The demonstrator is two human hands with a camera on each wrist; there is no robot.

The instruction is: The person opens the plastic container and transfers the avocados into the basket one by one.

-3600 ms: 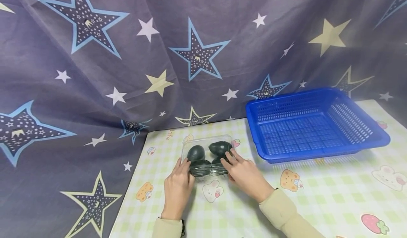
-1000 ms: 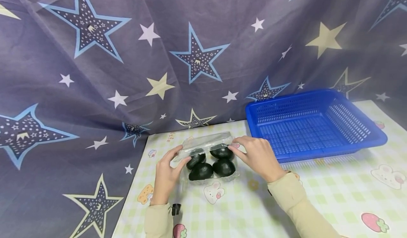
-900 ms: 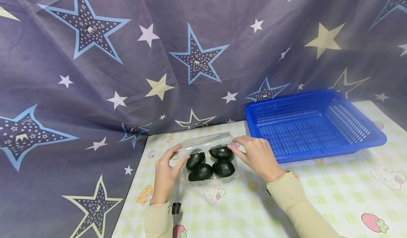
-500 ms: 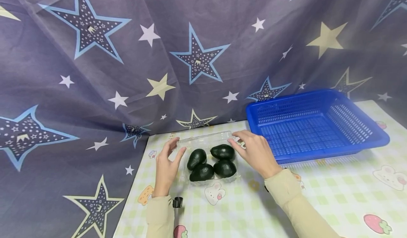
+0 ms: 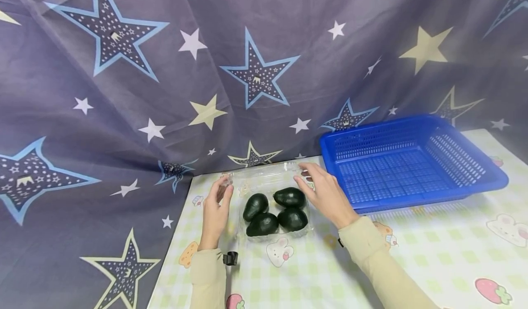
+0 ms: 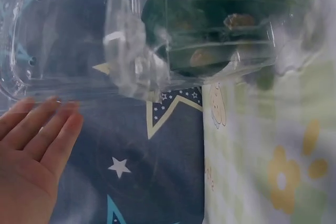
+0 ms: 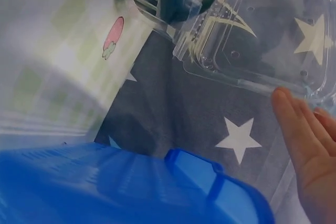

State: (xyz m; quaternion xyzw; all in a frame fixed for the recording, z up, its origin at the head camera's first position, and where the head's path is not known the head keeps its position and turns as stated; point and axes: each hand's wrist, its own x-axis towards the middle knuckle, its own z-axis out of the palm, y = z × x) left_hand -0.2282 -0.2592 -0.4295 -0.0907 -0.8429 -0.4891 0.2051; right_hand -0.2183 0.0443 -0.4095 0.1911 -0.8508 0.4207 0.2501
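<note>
Left hand [image 5: 215, 212] and right hand [image 5: 328, 194], fingers [image 7: 295, 129] straight, now touch either side of the raised lid [image 5: 265, 176] as four avocados [image 5: 262, 224] sit in the box [image 5: 280, 236].

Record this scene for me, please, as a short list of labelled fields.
Container: clear plastic box on the table, hinged side toward the backdrop
Lid: clear lid swung up, box open
Contents: four dark green, avocado-like fruits, all in the box
Left hand: fingers extended, at the lid's left edge
Right hand: by the lid's right edge; exact contact unclear
Basket: blue slotted basket, right of the box
Surface: green-and-white checked tablecloth with cartoon prints
Backdrop: dark star-patterned cloth
</note>
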